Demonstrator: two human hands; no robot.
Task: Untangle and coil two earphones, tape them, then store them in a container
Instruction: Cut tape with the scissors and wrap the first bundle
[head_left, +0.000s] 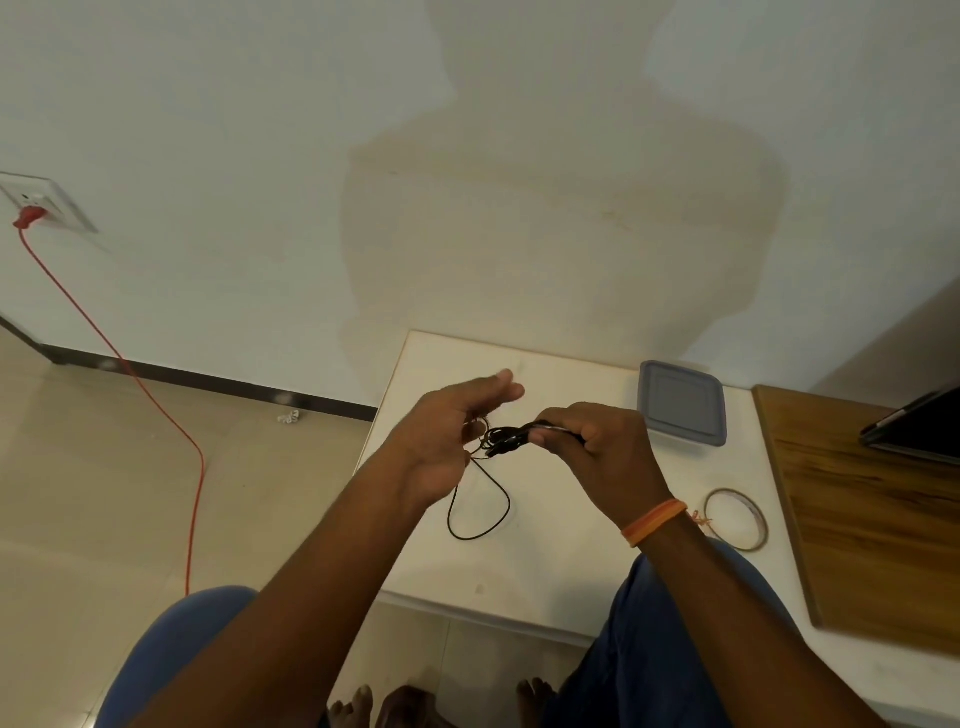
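A tangled bundle of black earphone cable (503, 440) hangs between both hands above the white table (519, 561). My right hand (592, 447) grips one end of the bundle with curled fingers. My left hand (457, 436) sits at the other side, fingers stretched forward, with thin cable strands running against its palm; whether it pinches them is hidden. One loop of cable (480, 512) droops down onto the table. A roll of clear tape (736, 518) lies to the right. A grey-lidded container (681, 402) stands at the back right, lid on.
A wooden board (872, 519) lies on the table's right part, with a dark device (919, 426) on it. A red cord (156, 405) runs from a wall socket (41, 208) across the floor on the left. My knees and bare feet are below the table's front edge.
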